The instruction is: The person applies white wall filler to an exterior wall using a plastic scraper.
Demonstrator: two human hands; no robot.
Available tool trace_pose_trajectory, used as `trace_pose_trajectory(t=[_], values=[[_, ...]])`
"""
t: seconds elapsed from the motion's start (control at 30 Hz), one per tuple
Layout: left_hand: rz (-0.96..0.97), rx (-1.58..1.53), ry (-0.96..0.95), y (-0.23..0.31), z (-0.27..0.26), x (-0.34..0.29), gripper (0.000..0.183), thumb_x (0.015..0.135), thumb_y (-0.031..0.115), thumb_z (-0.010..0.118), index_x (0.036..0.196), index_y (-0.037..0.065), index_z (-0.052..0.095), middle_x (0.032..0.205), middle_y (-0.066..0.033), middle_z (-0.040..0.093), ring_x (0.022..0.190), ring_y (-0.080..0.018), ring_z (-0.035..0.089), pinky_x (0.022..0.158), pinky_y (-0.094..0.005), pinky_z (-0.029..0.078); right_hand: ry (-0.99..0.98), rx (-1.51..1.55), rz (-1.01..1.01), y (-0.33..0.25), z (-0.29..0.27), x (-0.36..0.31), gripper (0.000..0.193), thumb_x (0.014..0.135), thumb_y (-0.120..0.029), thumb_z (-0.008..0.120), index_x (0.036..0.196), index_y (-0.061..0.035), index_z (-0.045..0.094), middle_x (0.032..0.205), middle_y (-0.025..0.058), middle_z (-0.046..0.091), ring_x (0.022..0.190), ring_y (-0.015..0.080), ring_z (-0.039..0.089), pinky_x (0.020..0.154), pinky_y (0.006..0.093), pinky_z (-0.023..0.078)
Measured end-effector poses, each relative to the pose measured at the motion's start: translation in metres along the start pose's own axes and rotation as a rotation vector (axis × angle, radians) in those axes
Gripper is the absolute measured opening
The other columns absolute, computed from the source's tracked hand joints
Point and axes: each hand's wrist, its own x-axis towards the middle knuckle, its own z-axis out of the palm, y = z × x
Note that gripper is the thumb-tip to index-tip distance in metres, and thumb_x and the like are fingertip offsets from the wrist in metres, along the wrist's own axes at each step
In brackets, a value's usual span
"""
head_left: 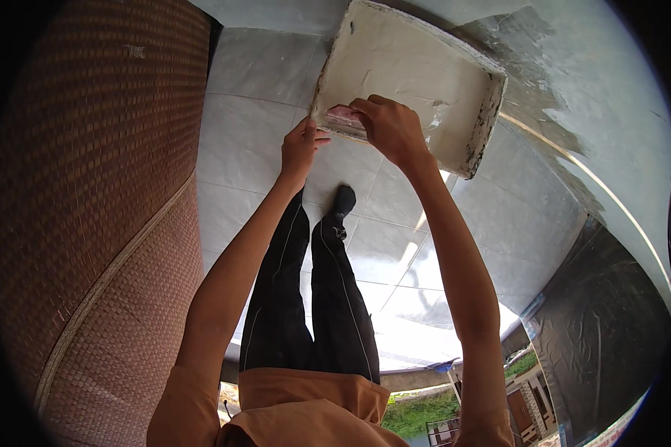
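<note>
A shallow rectangular tray point(487, 123) with a pale, smeared rim stands out ahead of me, a smooth off-white paste point(417, 59) spread inside it. My right hand point(391, 130) is closed round a flat pinkish scraper point(347, 118), which it holds along the tray's near left side, against the inner edge. At the near left corner, my left hand point(299, 153) grips the tray's rim, some fingertips showing just outside it. The scraper's lower edge is partly hidden by the tray wall and my right fingers. What bears the tray's weight, I cannot tell.
Brown woven matting point(119, 186) rises along the left. On the right is a grey wall point(611, 112) with patchy plaster and a thin pale strip; dark sheeting point(604, 320) hangs lower down. Grey floor tiles point(246, 134) lie below, with bright sunlight near my legs.
</note>
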Motion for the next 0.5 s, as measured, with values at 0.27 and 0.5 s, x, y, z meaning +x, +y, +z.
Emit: trace_pose_trajectory(t=[0.27,0.5], values=[[-0.05,0.011,-0.049,-0.004,-0.001,0.003,0.053,0.103,0.048,0.042,0.142,0.012,0.047,0.115,-0.0091,0.069,0.1,-0.0172,0.069,0.084,-0.0302,0.045,-0.047,0.003,-0.011,0.002,-0.007,0.001,0.015,0.09,-0.019,0.061,0.102,-0.0176,0.07,0.086,0.0035,0.069,0.078,0.0272,0.068,0.065,0.0394,0.054],[-0.056,-0.007,-0.048,-0.008,0.004,0.004,0.052,0.103,0.048,0.043,0.142,0.015,0.047,0.114,-0.0079,0.069,0.097,-0.016,0.069,0.082,-0.0297,0.045,-0.05,0.164,0.09,0.029,-0.007,0.011,0.016,0.091,-0.019,0.06,0.104,-0.0156,0.068,0.091,0.0071,0.07,0.083,0.0303,0.068,0.071,0.0419,0.053]])
